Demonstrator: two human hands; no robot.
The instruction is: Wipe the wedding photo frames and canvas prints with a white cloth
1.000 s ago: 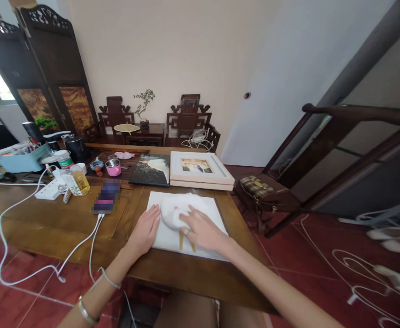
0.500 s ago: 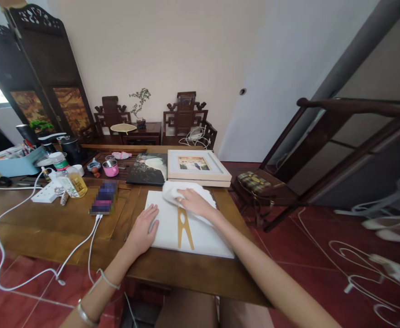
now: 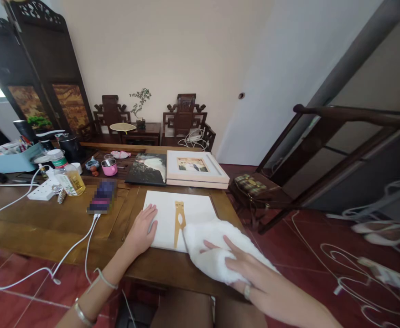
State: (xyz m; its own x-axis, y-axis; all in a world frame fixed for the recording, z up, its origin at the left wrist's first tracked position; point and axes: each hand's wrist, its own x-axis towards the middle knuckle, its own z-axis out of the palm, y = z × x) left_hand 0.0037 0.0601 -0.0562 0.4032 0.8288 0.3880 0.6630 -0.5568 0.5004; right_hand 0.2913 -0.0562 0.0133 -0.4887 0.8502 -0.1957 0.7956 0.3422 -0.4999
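A flat white panel (image 3: pixel 162 205) lies near the front edge of the wooden table, with a tan, fork-shaped piece (image 3: pixel 179 218) on its face. My left hand (image 3: pixel 144 230) rests flat on the panel's left edge, fingers stretched out and holding nothing. In my right hand (image 3: pixel 244 264) is a fluffy white cloth (image 3: pixel 213 246), bunched under the fingers. The cloth covers the panel's lower right corner and part of the tan piece, and it hangs over the table's front edge.
Behind the panel lie framed pictures (image 3: pixel 216 175) and a dark photo print (image 3: pixel 141 168). To the left are a phone (image 3: pixel 103 197) with cables, a bottle (image 3: pixel 73 180), a power strip (image 3: pixel 42 191) and a pink cup (image 3: pixel 109 167). A wooden chair (image 3: pixel 282 182) holding a checkered bag stands right.
My right hand has drawn the white cloth from the panel's upper part down to its lower right corner, uncovering the top of the tan piece. My left hand stays in place.
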